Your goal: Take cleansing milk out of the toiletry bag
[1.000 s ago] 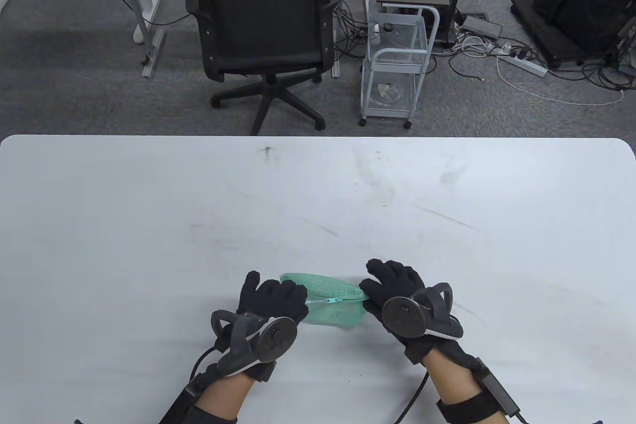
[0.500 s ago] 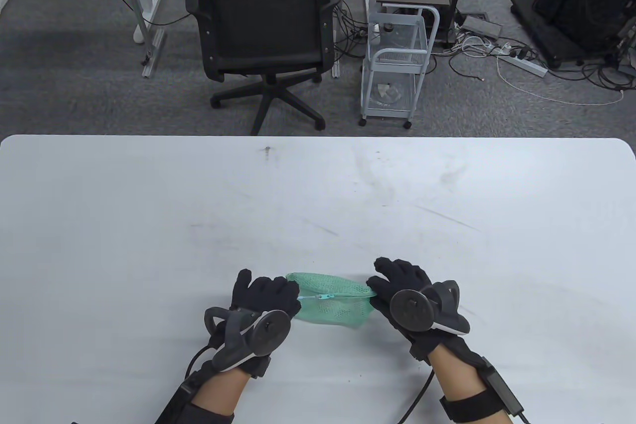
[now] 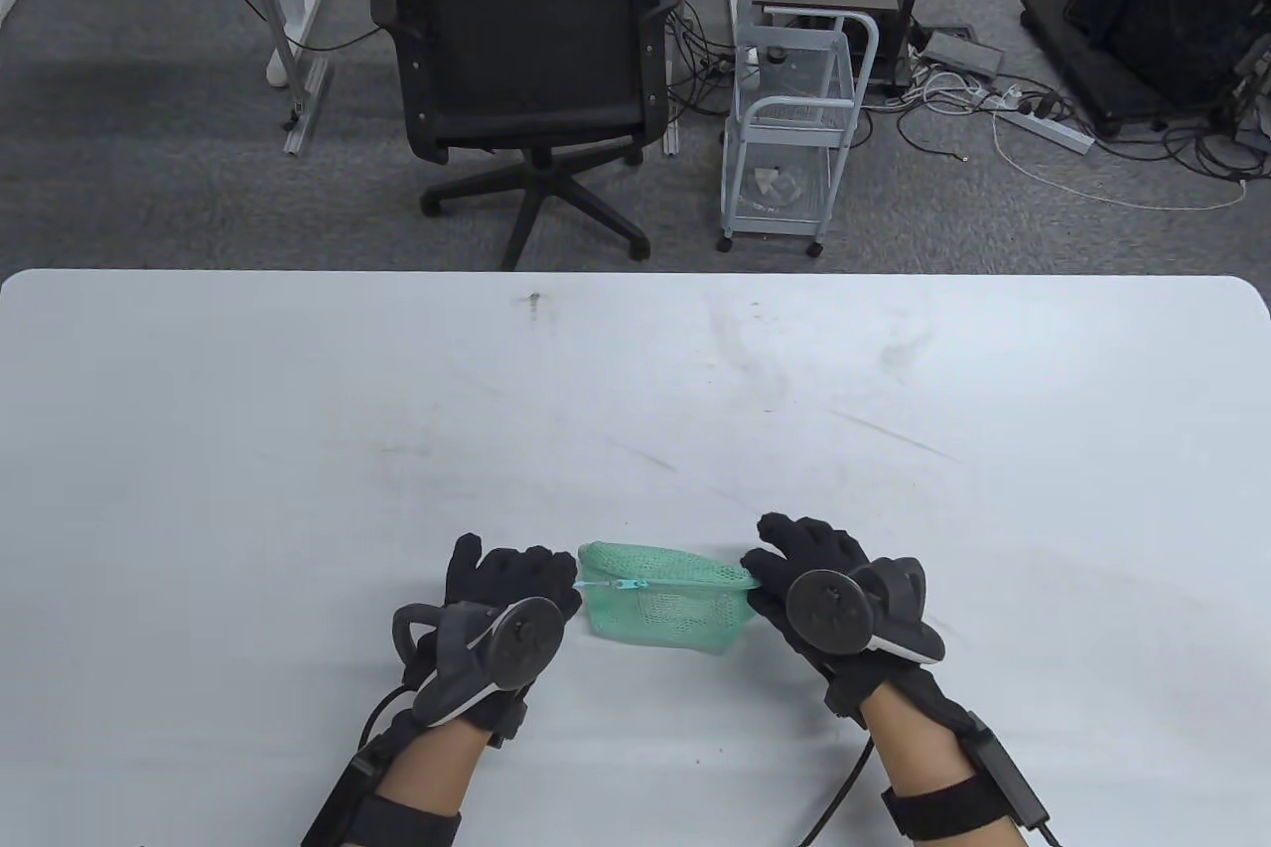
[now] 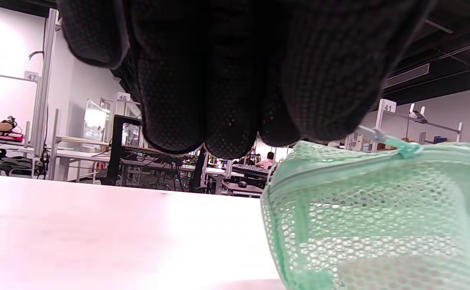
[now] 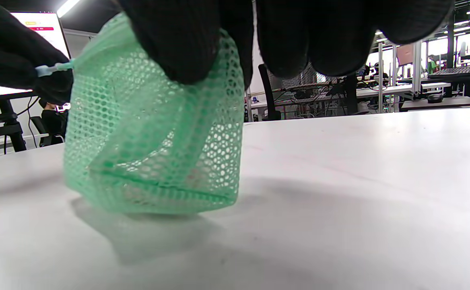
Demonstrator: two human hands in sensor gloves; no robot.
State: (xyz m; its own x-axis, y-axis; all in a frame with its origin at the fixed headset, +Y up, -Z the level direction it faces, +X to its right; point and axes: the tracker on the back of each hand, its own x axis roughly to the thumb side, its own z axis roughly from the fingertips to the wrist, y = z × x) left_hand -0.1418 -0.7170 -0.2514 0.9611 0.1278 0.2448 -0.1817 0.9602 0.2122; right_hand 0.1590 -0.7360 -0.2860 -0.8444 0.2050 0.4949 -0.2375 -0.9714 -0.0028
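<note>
Near the table's front edge stands the green mesh toiletry bag, its right end pinched by the right hand while the left hand pinches its zipper pull at the left end.

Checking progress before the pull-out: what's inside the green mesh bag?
Through the mesh of the toiletry bag only a pale, blurred shape shows low inside; too vague to call cleansing milk. Left hand pinches the zipper pull; right hand grips the other end.
</note>
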